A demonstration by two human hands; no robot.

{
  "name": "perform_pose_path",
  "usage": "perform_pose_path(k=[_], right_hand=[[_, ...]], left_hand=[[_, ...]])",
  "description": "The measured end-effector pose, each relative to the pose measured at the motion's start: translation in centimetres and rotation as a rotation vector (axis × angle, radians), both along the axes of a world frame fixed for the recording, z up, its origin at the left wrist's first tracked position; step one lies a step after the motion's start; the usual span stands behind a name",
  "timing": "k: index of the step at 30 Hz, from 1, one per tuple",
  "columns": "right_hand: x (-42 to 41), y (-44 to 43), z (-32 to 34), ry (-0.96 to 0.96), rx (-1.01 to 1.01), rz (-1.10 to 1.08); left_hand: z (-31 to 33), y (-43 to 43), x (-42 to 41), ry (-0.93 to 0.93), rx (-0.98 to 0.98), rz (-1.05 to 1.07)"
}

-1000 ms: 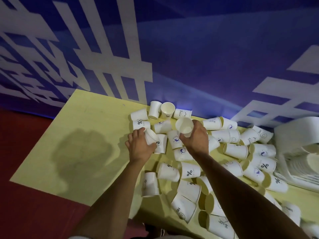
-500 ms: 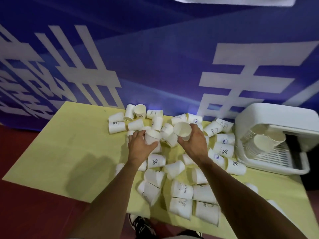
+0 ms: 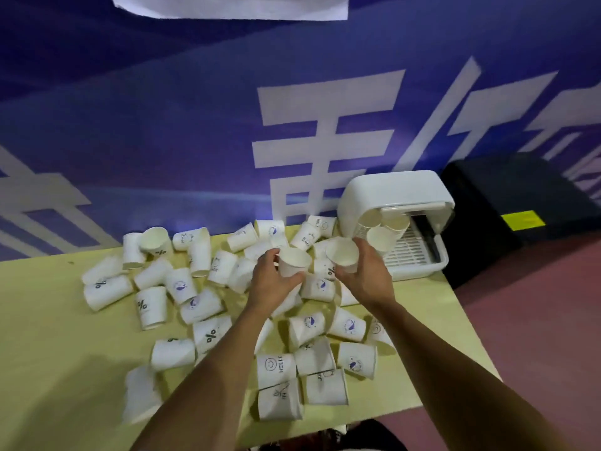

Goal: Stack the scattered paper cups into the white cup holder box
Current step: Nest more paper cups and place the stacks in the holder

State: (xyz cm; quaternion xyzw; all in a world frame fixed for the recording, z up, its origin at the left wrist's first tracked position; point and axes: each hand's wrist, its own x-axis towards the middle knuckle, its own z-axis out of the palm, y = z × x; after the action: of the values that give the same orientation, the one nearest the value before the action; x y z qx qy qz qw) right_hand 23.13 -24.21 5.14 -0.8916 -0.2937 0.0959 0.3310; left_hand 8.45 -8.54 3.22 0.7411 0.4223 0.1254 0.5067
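Note:
My left hand (image 3: 271,283) grips a white paper cup (image 3: 293,262), mouth up. Just to its right, my right hand (image 3: 366,278) holds a second paper cup (image 3: 342,253), also mouth up. Both cups hang side by side above the pile of scattered paper cups (image 3: 182,288) lying on the yellow table (image 3: 48,353). The white cup holder box (image 3: 392,193) stands at the table's back right corner, a short way right of my right hand. Stacked cups (image 3: 379,236) lie inside its opening on a ribbed tray.
A blue banner with big white characters (image 3: 325,138) hangs right behind the table. A black case with a yellow label (image 3: 523,219) sits on the red floor to the right of the box. The table's near edge and right edge are close to the cup pile.
Both hands have lifted and shifted right toward the box, each with its cup. The camera has swung right, so the box and the black case are now in full view.

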Motion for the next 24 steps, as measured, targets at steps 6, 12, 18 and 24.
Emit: perform_pose_path(k=[6,12,18,24], right_hand=[[3.0,-4.0,-0.5,-0.017,-0.039,-0.076],[8.0,-6.2,-1.1,-0.011,-0.034,-0.003],[12.9,-9.8,-2.3,0.090,0.017,0.076],[16.5,-10.9,-2.8,0.146,0.031,0.026]], left_hand=[[-0.7,-3.6,5.0,0.018,0.034,-0.157],[0.3,-6.9,9.7,0.063,0.016,-0.163],[-0.7,-11.1,13.6,0.105,0.016,-0.105],[-2.1,-13.4,14.3,0.191,-0.003,-0.102]])
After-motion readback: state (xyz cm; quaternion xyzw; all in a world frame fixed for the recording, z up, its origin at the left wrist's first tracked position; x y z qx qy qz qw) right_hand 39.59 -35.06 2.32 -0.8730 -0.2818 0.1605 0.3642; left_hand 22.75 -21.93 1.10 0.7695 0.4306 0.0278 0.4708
